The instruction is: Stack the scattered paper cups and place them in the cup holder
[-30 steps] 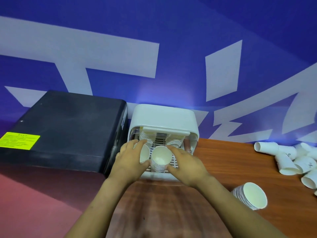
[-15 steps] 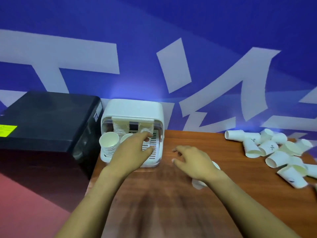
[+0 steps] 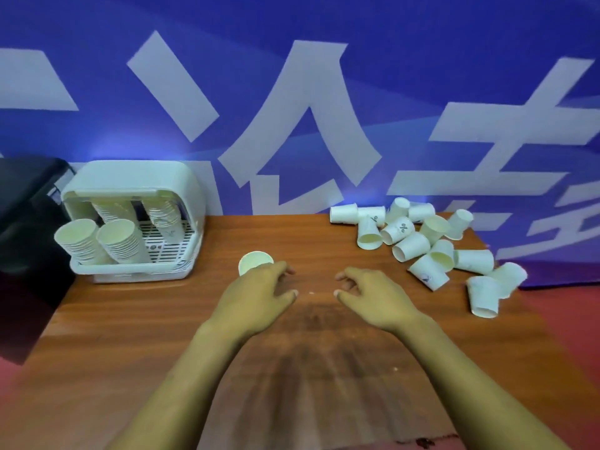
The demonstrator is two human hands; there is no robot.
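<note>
Since half a second ago: left hand (image 3: 256, 300) has drawn back from the cup holder (image 3: 136, 177); right hand (image 3: 373, 295) has come off the lone cup stack. Both now hover mid-bench, palms down, well apart from each other. View has swung right, so more of the loose cups shows.

Grip, both hands: fingers loosely curled, holding nothing. Left fingertips (image 3: 285, 271) sit just beside the lone cup stack (image 3: 255, 261); contact cannot be told.

Cup holder: white moulded plastic, rounded hood, slotted tray floor. Stands at the bench's far left corner. Inside, four ribbed stacks of white paper cups (image 3: 120, 238): two at the front leaning with mouths towards the camera, two behind under the hood.

Scattered cups (image 3: 422, 245): thin white paper, tapered, mostly on their sides in a loose heap at the far right of the bench, some touching, a few with small dark print.

Bench (image 3: 130, 352): reddish wood-grain surface, smooth, worn darker patch between the forearms.

Around: black boxy unit (image 3: 29, 203) left of the holder; blue banner (image 3: 292, 92) with large white characters behind. Left hand hides the lower part of the lone stack.
</note>
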